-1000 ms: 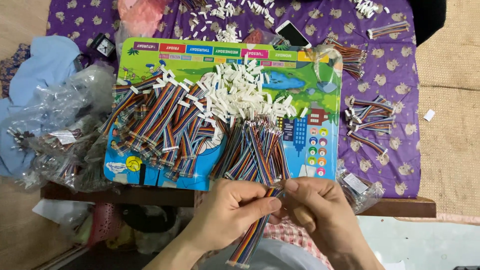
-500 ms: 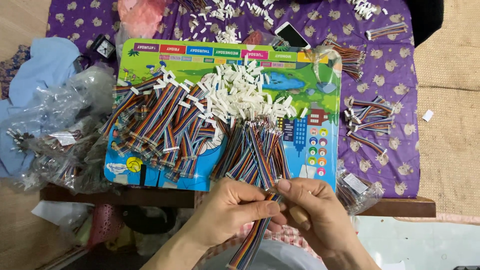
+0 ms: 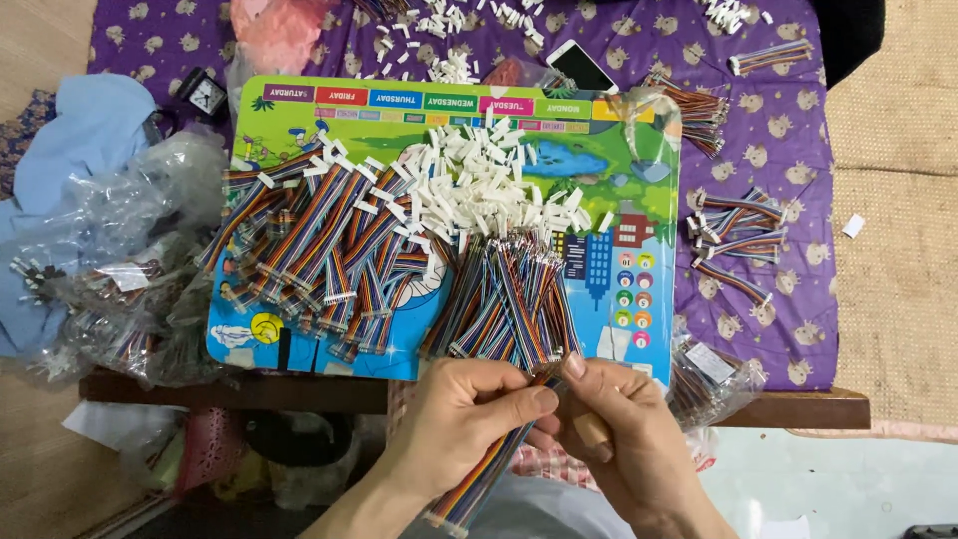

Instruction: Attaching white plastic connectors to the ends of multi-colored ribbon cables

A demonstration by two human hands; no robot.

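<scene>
My left hand (image 3: 467, 417) and my right hand (image 3: 617, 431) meet at the near edge of a colourful picture board (image 3: 639, 200). Both pinch the same rainbow ribbon cable (image 3: 479, 484), which hangs down past my left wrist. Its upper end sits between my thumbs, just below a pile of loose rainbow cables (image 3: 509, 299) on the board. A heap of small white plastic connectors (image 3: 479, 190) lies at the board's middle. More finished cables with white ends (image 3: 319, 250) are piled on the board's left half.
The board rests on a low wooden table (image 3: 798, 409) with a purple patterned cloth (image 3: 778, 130). Clear plastic bags of cables (image 3: 120, 279) lie left, another bag (image 3: 711, 371) at right. Cable bundles (image 3: 733, 235) and a phone (image 3: 581, 68) lie on the cloth.
My hands have kept hold of the ribbon cable and shifted slightly up toward the loose cable pile. The cable's upper end is now tucked between my thumbs.
</scene>
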